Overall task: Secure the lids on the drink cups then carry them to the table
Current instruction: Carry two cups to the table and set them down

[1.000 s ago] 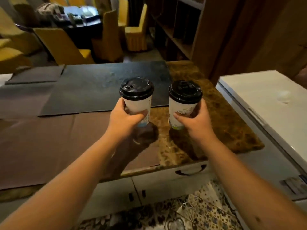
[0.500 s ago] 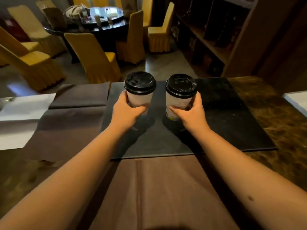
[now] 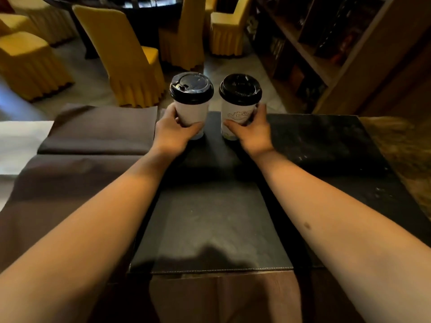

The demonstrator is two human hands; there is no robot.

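Two white paper drink cups with black lids stand side by side, held out in front of me over the counter's far edge. My left hand (image 3: 173,132) wraps around the left cup (image 3: 191,113), whose lid (image 3: 191,87) sits flat on top. My right hand (image 3: 250,131) grips the right cup (image 3: 236,116), which bears a printed drawing and wears its own black lid (image 3: 240,89). Both cups are upright and close together without touching. Their bases are partly hidden by my fingers.
A black mat (image 3: 314,145) and brown cloths (image 3: 98,129) cover the counter below my arms. Beyond it stand yellow-covered chairs (image 3: 126,57) around a dark round table (image 3: 140,10). A wooden shelf unit (image 3: 314,43) runs along the right. Marbled counter top (image 3: 405,148) shows at far right.
The view has swung left and forward from the white appliance towards the dining area. Both hands kept their grip and carried the cups further out over the counter's far edge.
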